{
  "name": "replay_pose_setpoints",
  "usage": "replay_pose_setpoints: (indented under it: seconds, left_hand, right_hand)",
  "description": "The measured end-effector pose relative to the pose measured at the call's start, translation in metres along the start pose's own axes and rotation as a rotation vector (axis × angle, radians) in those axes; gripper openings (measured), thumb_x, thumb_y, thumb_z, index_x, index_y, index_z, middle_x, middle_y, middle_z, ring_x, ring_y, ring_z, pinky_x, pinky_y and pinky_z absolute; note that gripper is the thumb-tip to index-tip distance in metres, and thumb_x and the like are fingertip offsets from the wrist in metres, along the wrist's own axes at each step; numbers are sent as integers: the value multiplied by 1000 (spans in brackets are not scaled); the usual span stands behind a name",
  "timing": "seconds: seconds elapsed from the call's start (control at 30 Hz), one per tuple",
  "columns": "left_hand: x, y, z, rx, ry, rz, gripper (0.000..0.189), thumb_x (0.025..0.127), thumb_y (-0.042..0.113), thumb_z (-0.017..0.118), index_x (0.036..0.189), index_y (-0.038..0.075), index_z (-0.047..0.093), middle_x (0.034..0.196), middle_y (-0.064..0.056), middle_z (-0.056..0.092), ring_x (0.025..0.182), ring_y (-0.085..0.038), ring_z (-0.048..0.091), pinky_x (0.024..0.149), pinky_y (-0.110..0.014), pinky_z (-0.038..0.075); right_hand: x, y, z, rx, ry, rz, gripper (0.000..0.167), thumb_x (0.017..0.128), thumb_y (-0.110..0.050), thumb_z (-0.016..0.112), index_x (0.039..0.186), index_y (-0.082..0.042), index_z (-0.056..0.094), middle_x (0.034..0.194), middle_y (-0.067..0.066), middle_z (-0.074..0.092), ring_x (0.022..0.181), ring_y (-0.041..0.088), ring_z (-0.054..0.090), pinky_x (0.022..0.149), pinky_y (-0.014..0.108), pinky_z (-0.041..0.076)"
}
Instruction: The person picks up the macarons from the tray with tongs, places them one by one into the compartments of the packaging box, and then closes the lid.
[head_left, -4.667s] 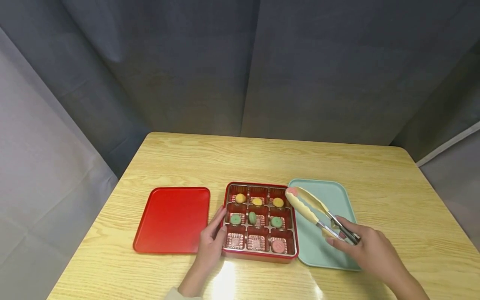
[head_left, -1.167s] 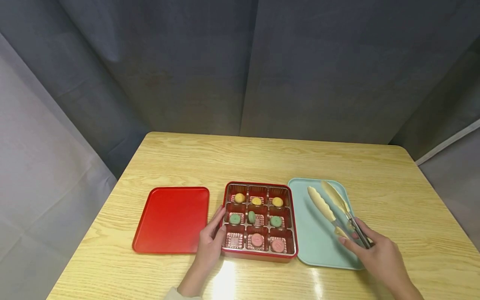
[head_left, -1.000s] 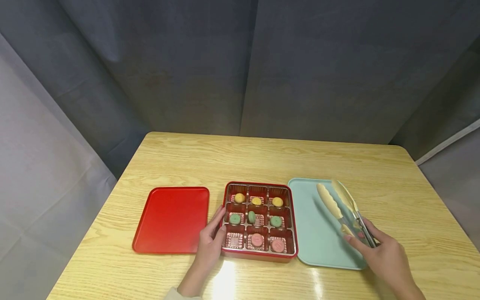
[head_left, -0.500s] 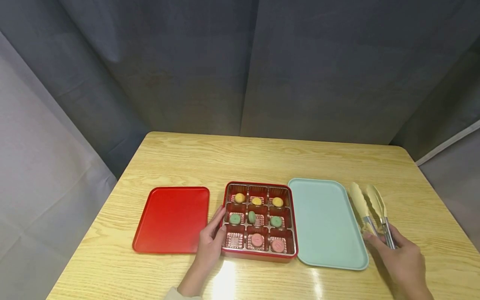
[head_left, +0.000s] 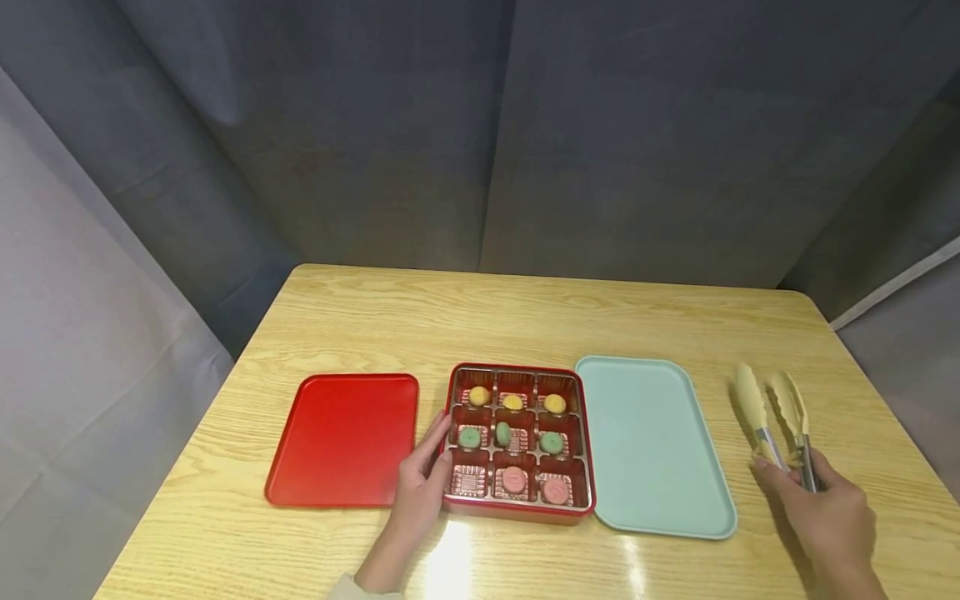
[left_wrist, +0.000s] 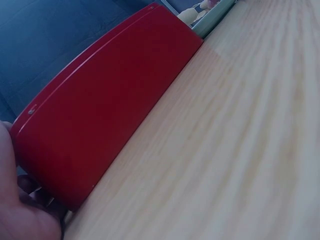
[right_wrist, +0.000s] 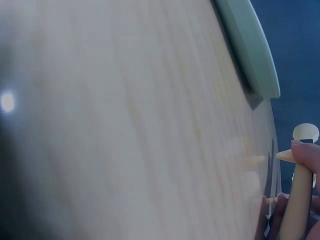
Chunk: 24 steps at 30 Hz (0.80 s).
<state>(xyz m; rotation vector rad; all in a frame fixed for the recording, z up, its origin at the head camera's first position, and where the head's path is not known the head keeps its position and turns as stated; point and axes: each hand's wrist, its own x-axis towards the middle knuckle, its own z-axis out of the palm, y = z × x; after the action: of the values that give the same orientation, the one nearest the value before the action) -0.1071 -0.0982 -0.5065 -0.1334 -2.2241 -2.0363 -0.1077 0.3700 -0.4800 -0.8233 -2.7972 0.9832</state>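
My right hand [head_left: 828, 512] grips metal tongs [head_left: 791, 404] with cream tips at the table's right side. The tongs' arms are spread, with nothing between them. My left hand [head_left: 417, 492] rests against the left side of a red box [head_left: 517, 513], its fingers fairly straight along the edge. The left wrist view shows the box's red wall [left_wrist: 110, 100] beside that hand. Inside, a divided insert holds three yellow macarons [head_left: 555, 404] at the back, three green macarons [head_left: 552, 442] in the middle and two pink macarons [head_left: 513, 479] in front. The front-left compartment holds none.
A pale green tray [head_left: 652, 450] lies just right of the box, bare. Left of the box is a flat red lid or tray [head_left: 345, 442]. Both lie on a wooden table [head_left: 450, 312], with dark curtains [head_left: 390, 142] behind.
A pink macaron that was in the tongs now sits in the front-middle compartment. The right hand has carried the spread tongs right, off the green tray. The left hand has stayed at the box.
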Motion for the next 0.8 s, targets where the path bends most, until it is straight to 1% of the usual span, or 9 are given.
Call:
replay_pose_setpoints:
  seconds: [0.07, 0.13, 0.23, 0.3, 0.37, 0.43, 0.63, 0.7, 0.8]
  left_hand:
    - [0, 0, 0, -6, -1, -3, 47, 96, 3, 46, 141, 13, 44, 153, -8, 31, 142, -24, 23, 113, -32, 23]
    - [0, -1, 0, -8, -2, -5, 47, 95, 3, 46, 141, 13, 44, 153, -8, 31, 142, -24, 23, 112, -31, 23]
    - [0, -1, 0, -6, -3, -4, 47, 96, 3, 46, 141, 12, 43, 153, -7, 30, 142, -24, 23, 113, -32, 23]
    - [0, -1, 0, -5, -4, -3, 47, 96, 4, 46, 142, 12, 43, 153, -7, 30, 142, -24, 22, 113, -32, 23]
    - [0, 0, 0, -9, -7, -2, 47, 96, 4, 46, 142, 12, 42, 153, -7, 30, 142, -25, 22, 113, -33, 23]
    - [0, -1, 0, -3, -8, -2, 47, 96, 4, 46, 142, 13, 42, 153, -7, 29, 143, -25, 21, 114, -34, 22]
    - [0, -2, 0, 20, -1, 8, 48, 95, 3, 47, 141, 13, 44, 153, -7, 31, 142, -25, 23, 114, -37, 21]
    - [0, -1, 0, 21, 0, 8, 48, 95, 3, 47, 141, 13, 44, 153, -7, 31, 142, -26, 23, 114, -37, 21]
    - [0, -1, 0, 15, -1, 3, 48, 95, 3, 47, 141, 13, 44, 153, -7, 31, 142, -26, 22, 114, -37, 21]
  right_hand:
    - [2, -1, -1, -21, -2, 24, 89, 80, -62, 61, 141, -1, 39, 101, 21, 67, 110, 53, 49, 78, 55, 43]
    - [4, -2, -2, -41, 0, 37, 88, 78, -63, 61, 139, -3, 43, 101, 20, 67, 109, 52, 51, 73, 50, 44]
    - [5, -4, -3, -59, 2, 45, 84, 77, -65, 62, 133, -4, 49, 88, 12, 68, 101, 47, 56, 63, 42, 42]
    - [5, -5, -3, -64, 1, 46, 82, 76, -66, 62, 129, -4, 52, 82, 5, 66, 97, 44, 58, 60, 38, 41]
    - [5, -6, -3, -69, -6, 48, 83, 76, -66, 62, 131, -5, 50, 80, 2, 65, 96, 43, 58, 58, 37, 41]
    - [5, -6, -3, -72, -10, 56, 85, 75, -66, 62, 133, -5, 49, 82, 3, 66, 98, 43, 57, 58, 37, 41]
    - [5, -7, -2, -77, -13, 63, 96, 74, -67, 63, 142, -5, 38, 102, 18, 66, 104, 45, 55, 62, 42, 43]
    - [4, -7, -2, -74, -14, 62, 98, 74, -66, 64, 145, -5, 33, 109, 22, 64, 105, 46, 54, 65, 45, 44]
    - [3, -7, -2, -65, -20, 60, 100, 74, -66, 64, 147, -7, 29, 115, 24, 62, 108, 48, 52, 70, 49, 45]
